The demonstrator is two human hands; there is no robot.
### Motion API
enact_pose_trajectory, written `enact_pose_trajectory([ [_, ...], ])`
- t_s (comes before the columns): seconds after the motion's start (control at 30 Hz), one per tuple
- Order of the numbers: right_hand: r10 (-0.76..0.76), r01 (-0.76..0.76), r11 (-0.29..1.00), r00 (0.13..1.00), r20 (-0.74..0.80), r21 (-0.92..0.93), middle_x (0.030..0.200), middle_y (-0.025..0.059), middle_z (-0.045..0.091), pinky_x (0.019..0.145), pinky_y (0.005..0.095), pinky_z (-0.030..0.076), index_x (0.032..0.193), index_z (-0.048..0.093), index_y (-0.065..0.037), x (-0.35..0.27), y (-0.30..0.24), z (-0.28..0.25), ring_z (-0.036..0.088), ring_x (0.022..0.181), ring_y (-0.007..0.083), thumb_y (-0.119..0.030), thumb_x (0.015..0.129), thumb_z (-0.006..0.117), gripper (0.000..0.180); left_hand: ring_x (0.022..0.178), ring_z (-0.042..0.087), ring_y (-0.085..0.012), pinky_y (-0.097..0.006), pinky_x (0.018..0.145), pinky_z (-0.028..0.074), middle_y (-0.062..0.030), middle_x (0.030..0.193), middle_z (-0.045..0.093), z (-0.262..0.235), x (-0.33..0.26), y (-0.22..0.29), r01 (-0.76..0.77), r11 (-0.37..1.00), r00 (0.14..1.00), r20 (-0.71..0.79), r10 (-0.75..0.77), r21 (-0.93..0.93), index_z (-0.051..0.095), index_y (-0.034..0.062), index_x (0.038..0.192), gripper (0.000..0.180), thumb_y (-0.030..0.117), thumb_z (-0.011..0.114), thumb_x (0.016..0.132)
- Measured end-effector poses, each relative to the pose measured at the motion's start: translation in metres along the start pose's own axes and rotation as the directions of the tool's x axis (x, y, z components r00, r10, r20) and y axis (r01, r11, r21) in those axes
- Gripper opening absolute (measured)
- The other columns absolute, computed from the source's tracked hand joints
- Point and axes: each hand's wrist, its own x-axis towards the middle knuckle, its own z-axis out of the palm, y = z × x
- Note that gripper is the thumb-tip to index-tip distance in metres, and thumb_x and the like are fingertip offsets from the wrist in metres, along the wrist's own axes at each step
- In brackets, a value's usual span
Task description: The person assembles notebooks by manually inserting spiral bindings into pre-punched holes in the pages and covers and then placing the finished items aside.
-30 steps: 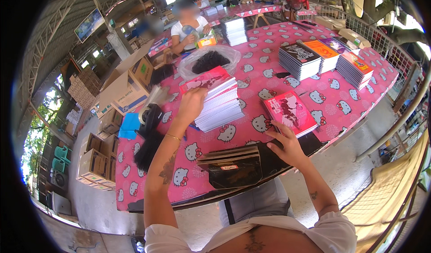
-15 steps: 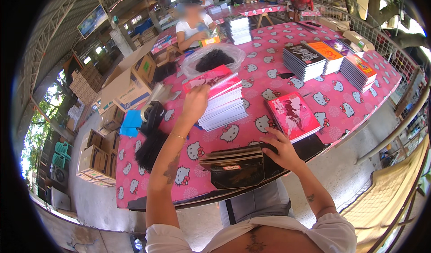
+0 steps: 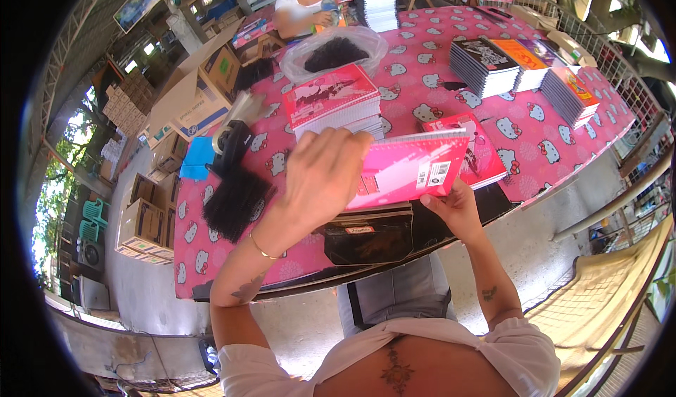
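A pink notebook [image 3: 394, 172] with a barcode label on its cover is held tilted in front of me. My left hand [image 3: 324, 168] is closed on its left end, some fingertips hidden behind my hand. My right hand [image 3: 456, 207] pinches its lower right corner between thumb and fingers. Just beyond stands a tall stack of pink notebooks [image 3: 331, 96]. Partly behind the held notebook, to the right, lies a smaller pile of red-pink notebooks [image 3: 486, 154]. Below it, at the table's front edge, is a worn black box-like holder [image 3: 370, 241].
A plastic bag of black bristly pieces [image 3: 336, 53] lies past the stack. A tape dispenser [image 3: 231, 147] and a black bristly bundle [image 3: 239, 203] are on the left. Stacked notebooks [image 3: 486, 66] stand at the right. Cardboard boxes [image 3: 201, 108] line the left side; a person [image 3: 306, 6] sits across.
My left hand has brought a notebook from the stack toward me, and it has turned to show a barcoded cover. My right hand has risen and taken its corner. The view has tipped downward.
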Motion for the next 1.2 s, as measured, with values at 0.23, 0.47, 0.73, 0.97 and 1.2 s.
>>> enact_pose_trajectory([
  [0.23, 0.002, 0.008, 0.941, 1.0, 0.03, -0.338, 0.116, 0.0019, 0.064, 0.076, 0.0247, 0.045, 0.119, 0.068, -0.005, -0.018, 0.029, 0.013, 0.057, 0.098, 0.0097, -0.014, 0.089, 0.08, 0.033, 0.075, 0.059, -0.0214, -0.035, 0.069, 0.04, -0.0057, 0.083, 0.059, -0.006, -0.02, 0.0, -0.088, 0.996, 0.99, 0.109, 0.086, 0.015, 0.065, 0.0018, 0.106, 0.031, 0.012, 0.067, 0.076],
  [0.47, -0.083, 0.109, 0.914, 0.993, 0.082, -0.391, 0.129, 0.0137, 0.059, 0.099, 0.0362, 0.046, 0.145, 0.044, -0.002, -0.017, 0.02, 0.041, 0.06, 0.114, 0.0255, -0.019, 0.093, 0.075, 0.063, 0.111, 0.066, -0.0276, -0.047, 0.097, 0.042, -0.0135, 0.11, 0.07, 0.024, -0.131, 0.014, 0.073, 0.977, 0.985, 0.138, -0.102, 0.201, 0.065, 0.0009, 0.116, 0.028, 0.009, 0.063, 0.089],
  [0.73, -0.125, 0.123, 0.937, 0.992, 0.014, -0.327, 0.123, 0.0154, 0.064, 0.098, 0.0333, 0.047, 0.153, 0.038, -0.006, -0.018, 0.05, 0.066, 0.06, 0.115, 0.0182, -0.015, 0.09, 0.078, 0.075, 0.148, 0.035, -0.0261, -0.041, 0.123, 0.02, -0.0186, 0.156, 0.043, 0.045, -0.214, 0.063, 0.747, 0.172, 0.329, 0.131, -0.935, -0.643, 0.037, -0.0038, 0.154, 0.059, 0.033, 0.046, 0.109],
  [0.97, -0.025, 0.016, 0.954, 0.999, -0.027, -0.298, 0.114, 0.0084, 0.063, 0.096, 0.0298, 0.046, 0.144, 0.051, -0.001, -0.01, 0.056, 0.02, 0.059, 0.106, 0.0146, -0.021, 0.093, 0.075, 0.059, 0.116, 0.058, -0.0305, -0.043, 0.095, 0.046, -0.0192, 0.125, 0.062, 0.024, -0.217, -0.004, 0.98, 0.188, 0.198, 0.276, -0.94, -0.062, 0.045, -0.0023, 0.148, 0.052, 0.027, 0.053, 0.106],
  [1.2, -0.029, 0.033, 0.961, 0.999, 0.018, -0.275, 0.116, 0.0089, 0.061, 0.096, 0.028, 0.045, 0.141, 0.052, -0.001, 0.001, 0.054, 0.034, 0.057, 0.109, 0.0141, -0.018, 0.092, 0.076, 0.057, 0.09, 0.062, -0.0397, -0.048, 0.077, 0.051, -0.0189, 0.096, 0.063, 0.029, -0.303, -0.106, 0.607, 0.617, 0.718, -0.014, -0.696, 0.501, 0.062, -0.0016, 0.123, 0.029, 0.012, 0.06, 0.098],
])
